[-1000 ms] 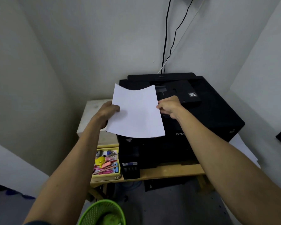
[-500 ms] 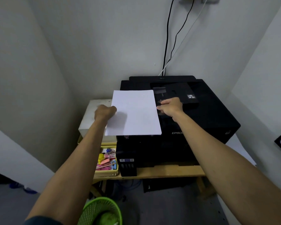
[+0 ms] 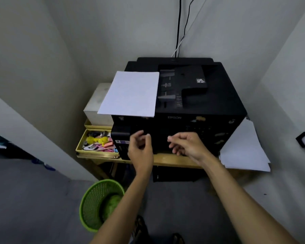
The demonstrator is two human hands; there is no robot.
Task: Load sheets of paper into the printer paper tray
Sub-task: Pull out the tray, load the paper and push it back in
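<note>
Head view: paper (image 3: 130,93) now released atop printer (image 3: 209,103), hands lowered.

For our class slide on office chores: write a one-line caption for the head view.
Paper sheet resting atop the black printer while left hand and right hand reach empty toward its front.

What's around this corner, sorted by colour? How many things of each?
Black: 1, the printer
White: 3, the paper on top, the box, the loose sheets on the right
Green: 1, the basket
Yellow: 1, the tray
Total: 6
</note>
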